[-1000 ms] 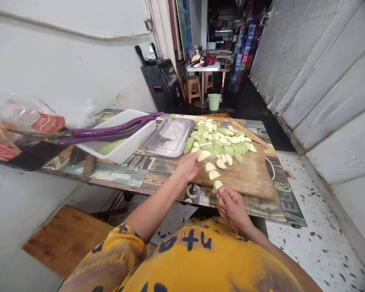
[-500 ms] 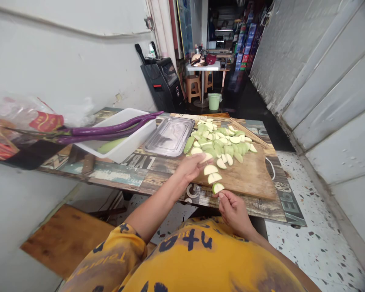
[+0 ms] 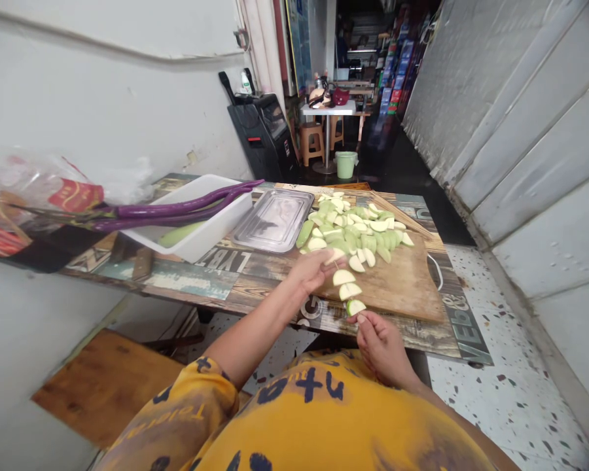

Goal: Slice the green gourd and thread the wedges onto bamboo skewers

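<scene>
My left hand (image 3: 314, 271) pinches a half-moon zucchini slice (image 3: 336, 256) at the far end of a thin skewer, over the near left part of the wooden cutting board (image 3: 402, 288). Spaced along the skewer are more pale slices (image 3: 343, 278), the nearest one edged with green skin. My right hand (image 3: 381, 343) grips the skewer's near end, just off the table's front edge. Most of the skewer is hidden by the slices and fingers. Beyond my hands, a heap of cut zucchini (image 3: 356, 226) covers the back of the board.
Left of the board lies a clear plastic lid (image 3: 275, 220). A white tray (image 3: 211, 242) holds long purple eggplants (image 3: 177, 208) and a pale green vegetable. Thin bamboo skewers (image 3: 405, 216) lie behind the board at right. Plastic bags (image 3: 39, 186) sit far left.
My right hand has shifted slightly right and toward me, and the slices on the skewer have moved the same way. My left hand stays nearly in place.
</scene>
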The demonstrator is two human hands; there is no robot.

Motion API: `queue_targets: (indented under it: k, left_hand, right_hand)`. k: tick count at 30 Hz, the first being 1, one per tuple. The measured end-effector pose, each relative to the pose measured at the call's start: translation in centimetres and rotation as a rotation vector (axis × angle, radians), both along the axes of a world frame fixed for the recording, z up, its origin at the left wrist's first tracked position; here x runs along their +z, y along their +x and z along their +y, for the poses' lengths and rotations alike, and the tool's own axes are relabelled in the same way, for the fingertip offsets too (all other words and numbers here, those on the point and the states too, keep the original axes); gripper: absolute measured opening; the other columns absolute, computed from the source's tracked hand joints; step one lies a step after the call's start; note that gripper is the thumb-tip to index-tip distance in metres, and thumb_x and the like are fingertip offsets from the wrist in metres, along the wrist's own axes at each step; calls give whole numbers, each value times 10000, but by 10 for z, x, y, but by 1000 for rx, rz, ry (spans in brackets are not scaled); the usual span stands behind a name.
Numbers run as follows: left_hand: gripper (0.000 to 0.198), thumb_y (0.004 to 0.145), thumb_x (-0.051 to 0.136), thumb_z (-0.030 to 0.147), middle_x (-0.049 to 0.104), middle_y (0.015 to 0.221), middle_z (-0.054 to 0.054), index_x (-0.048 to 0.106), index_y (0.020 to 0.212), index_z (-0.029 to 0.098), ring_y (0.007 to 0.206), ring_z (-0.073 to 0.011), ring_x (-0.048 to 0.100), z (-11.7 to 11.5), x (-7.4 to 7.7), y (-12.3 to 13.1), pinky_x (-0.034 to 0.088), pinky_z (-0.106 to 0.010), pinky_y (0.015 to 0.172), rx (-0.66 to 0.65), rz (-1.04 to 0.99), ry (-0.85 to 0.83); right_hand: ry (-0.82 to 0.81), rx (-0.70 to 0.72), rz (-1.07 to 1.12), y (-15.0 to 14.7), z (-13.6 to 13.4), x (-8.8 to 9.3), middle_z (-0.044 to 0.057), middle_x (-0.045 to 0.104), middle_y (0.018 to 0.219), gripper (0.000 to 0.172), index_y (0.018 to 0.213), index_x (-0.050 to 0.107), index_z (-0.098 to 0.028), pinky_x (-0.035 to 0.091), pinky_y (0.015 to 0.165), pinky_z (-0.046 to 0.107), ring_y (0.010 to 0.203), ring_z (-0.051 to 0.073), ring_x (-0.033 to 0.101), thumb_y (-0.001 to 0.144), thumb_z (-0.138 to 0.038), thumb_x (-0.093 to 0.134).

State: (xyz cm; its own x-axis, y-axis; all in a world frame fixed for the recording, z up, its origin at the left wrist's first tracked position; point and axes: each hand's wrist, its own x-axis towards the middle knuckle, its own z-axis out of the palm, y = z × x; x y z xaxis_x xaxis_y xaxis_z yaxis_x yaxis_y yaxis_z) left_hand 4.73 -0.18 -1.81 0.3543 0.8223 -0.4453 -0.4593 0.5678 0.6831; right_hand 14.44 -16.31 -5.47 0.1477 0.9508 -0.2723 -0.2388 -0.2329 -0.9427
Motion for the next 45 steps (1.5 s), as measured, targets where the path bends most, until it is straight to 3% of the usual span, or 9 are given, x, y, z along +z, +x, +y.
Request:
queue_targets:
  k: [12, 25, 36, 42, 45]
  left_hand:
    - [82, 773, 534, 31, 667, 713, -96, 585, 722, 71, 686, -199, 674, -4, 3, 3, 537, -402, 794, 26, 30, 31]
    - [56, 750, 572, 37, 662, 750, -85, 570, 723, 85, 691, -187, 675, -4, -1, 5, 553, -352, 734, 9, 18, 25]
    - [43, 749, 574, 46, 661, 678, -80, 609, 739, 69, 627, -149, 643, -7, -15, 11, 545, -292, 687, -34, -11, 60]
    - [264, 885, 414, 230, 653, 651, -84, 609, 791, 80, 621, -163, 647, -3, -4, 2, 549, -320, 656, -112, -99, -115]
    - [234, 874, 425, 214, 652, 654, -81, 602, 788, 86, 607, -159, 642, -3, -4, -2, 549, -313, 642, -107, -81, -115]
  right_hand:
    - [45, -2, -255, 5, 0, 1, -91, 342, 430, 377, 861, 539, -157, 204, 330, 200, 337, 58, 253, 825, -523, 458]
    - [41, -25, -238, 2, 5, -4, -100, 334, 428, 381, 837, 512, -160, 208, 344, 206, 332, 57, 243, 824, -535, 446]
    - [59, -24, -304, 1, 11, -3, -85, 330, 456, 374, 830, 528, -158, 201, 370, 211, 370, 66, 260, 838, -516, 422]
    - [102, -22, -350, 5, 11, -3, -79, 324, 459, 368, 818, 533, -145, 212, 401, 211, 413, 73, 264, 838, -497, 428]
    - [127, 13, -353, 7, 11, -3, -78, 327, 462, 369, 825, 533, -148, 228, 408, 210, 414, 74, 278, 846, -498, 420]
